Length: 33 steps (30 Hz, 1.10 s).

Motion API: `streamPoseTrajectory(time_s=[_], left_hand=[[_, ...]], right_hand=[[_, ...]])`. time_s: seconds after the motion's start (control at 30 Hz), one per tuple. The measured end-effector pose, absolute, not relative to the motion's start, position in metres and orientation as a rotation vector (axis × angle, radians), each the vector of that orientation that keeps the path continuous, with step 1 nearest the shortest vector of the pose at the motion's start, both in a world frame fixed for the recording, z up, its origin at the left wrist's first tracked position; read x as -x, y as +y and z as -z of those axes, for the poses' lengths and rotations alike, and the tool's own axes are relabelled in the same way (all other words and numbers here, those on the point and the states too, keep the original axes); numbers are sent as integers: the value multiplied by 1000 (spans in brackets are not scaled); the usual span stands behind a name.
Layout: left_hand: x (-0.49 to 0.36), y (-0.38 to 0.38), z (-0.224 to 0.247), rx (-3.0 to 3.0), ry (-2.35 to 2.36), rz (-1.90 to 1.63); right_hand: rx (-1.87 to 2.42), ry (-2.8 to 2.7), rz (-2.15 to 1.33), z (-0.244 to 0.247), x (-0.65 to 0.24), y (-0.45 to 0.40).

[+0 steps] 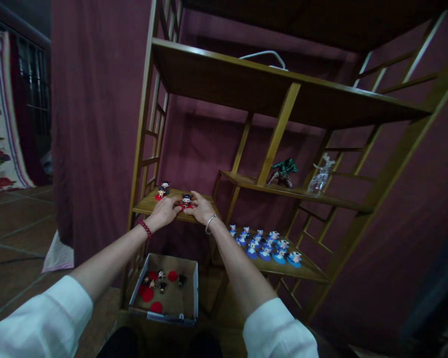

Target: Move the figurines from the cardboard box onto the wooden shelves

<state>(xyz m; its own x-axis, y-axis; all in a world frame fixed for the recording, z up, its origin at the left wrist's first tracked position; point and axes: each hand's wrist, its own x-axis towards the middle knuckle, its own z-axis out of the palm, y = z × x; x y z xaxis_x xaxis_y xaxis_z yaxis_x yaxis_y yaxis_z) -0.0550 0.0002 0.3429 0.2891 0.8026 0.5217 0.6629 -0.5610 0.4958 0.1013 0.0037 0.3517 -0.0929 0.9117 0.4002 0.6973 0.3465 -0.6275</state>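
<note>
A small figurine (186,200) with dark hair buns and a red base stands on the left shelf board (149,205). My left hand (165,211) closes on it from the left, fingertips at its base. From the right, my right hand (201,208) has its thumb and fingers around the same figurine. Behind my left hand stand two similar figurines, a nearer one (161,192) on a red base and a farther one (166,185). Below, an open cardboard box (189,298) contains several figurines (163,287) and round red bases (156,307).
Several blue-and-white figurines (265,252) stand in rows on the lower right shelf. Above them, a green-cloaked figure (283,173) and a clear glass ornament (321,175) occupy the middle shelf. A wooden upright (279,134) divides the unit. A purple curtain (97,124) hangs at left.
</note>
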Motion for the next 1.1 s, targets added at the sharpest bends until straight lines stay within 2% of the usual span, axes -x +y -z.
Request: streamPoseTrajectory(time_s=[0.13, 0.53, 0.8, 1.1], left_hand=[[60, -4, -338, -2506, 1455, -1141], [68, -11, -334, -2743, 1264, -1110], [62, -3, -330, -2839, 1392, -968], [53, 0, -342, -2834, 1516, -677]], right_hand=[[1355, -1821, -396, -348, -101, 14], [1345, -1732, -520, -355, -94, 47], [1256, -1749, -630, -354, -89, 69], [1294, -1751, -558, -352, -87, 93]])
